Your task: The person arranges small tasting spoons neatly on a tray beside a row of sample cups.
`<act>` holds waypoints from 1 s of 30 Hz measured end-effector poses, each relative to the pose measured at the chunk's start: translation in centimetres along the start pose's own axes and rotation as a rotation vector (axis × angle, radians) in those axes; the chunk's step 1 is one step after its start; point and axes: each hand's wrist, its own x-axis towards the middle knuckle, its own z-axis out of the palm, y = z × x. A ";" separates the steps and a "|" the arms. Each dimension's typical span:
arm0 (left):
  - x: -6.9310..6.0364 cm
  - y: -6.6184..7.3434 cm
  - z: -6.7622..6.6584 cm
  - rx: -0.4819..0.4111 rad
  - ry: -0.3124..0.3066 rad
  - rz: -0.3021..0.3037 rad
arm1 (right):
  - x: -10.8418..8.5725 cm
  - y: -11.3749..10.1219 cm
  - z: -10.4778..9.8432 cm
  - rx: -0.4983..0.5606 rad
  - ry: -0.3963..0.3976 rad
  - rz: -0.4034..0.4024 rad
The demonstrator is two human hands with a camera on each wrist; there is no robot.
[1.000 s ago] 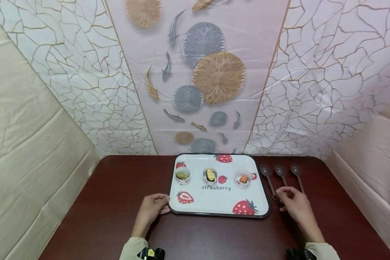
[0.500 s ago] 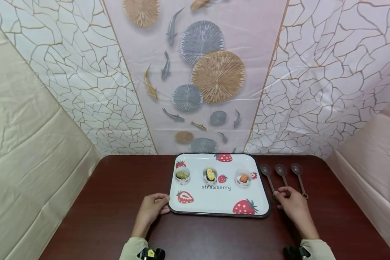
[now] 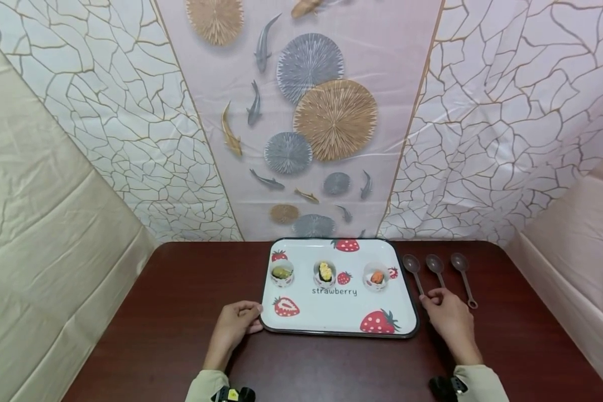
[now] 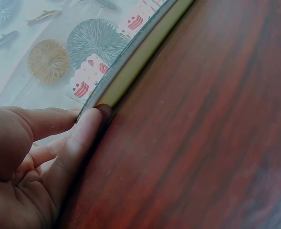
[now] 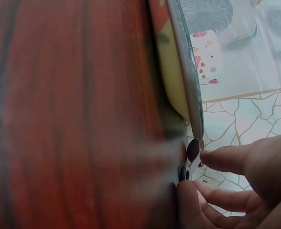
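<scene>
In the head view, a white strawberry-print tray (image 3: pixel 326 315) with a dark rim lies on the table. My left hand (image 3: pixel 234 328) pinches its near left corner; the left wrist view shows fingertips on both sides of the rim. Three gray-brown spoons lie right of the tray: a left spoon (image 3: pixel 411 264), a middle spoon (image 3: pixel 435 264) and a right spoon (image 3: pixel 460 262). My right hand (image 3: pixel 451 322) has thumb and fingers at the left spoon's handle end, apparently pinching it. The fingers hide that end, and the hand covers the middle spoon's lower handle.
On the tray stand three small printed cups: one with green food (image 3: pixel 282 272), one with yellow-topped food (image 3: pixel 325 272), one with orange food (image 3: pixel 377 277). The dark red table (image 3: pixel 181 312) ends at a patterned cloth backdrop (image 3: pixel 336 120), with beige cloth at both sides.
My right hand has shifted left from beside the middle and right spoons to the left spoon's handle end, uncovering the right spoon's handle. My left hand stays at the tray corner.
</scene>
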 end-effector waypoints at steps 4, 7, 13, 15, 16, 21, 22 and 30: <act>0.0 0.0 -0.1 0.002 -0.001 -0.001 | 0.0 0.0 0.1 -0.018 0.012 -0.007; 0.0 -0.1 0.0 0.003 -0.008 -0.002 | 0.0 0.1 0.1 -0.026 0.010 -0.001; 0.1 -0.1 0.0 -0.003 -0.003 0.008 | 0.2 -0.1 -0.1 -0.034 -0.015 0.016; 0.1 -0.2 -0.1 -0.006 0.000 0.008 | 0.2 -0.2 -0.1 -0.036 -0.021 0.018; 0.1 -0.2 -0.1 -0.007 0.001 0.008 | 0.2 -0.2 -0.1 -0.037 -0.022 0.019; -0.1 -0.2 -0.1 0.000 0.001 0.014 | 0.3 -0.2 0.0 -0.021 -0.032 0.042; -0.1 -0.2 -0.1 0.005 0.001 0.016 | 0.3 -0.1 0.0 -0.016 -0.033 0.046; -0.1 -0.2 -0.1 0.010 -0.004 0.028 | 0.2 0.5 -0.3 0.061 -0.066 0.067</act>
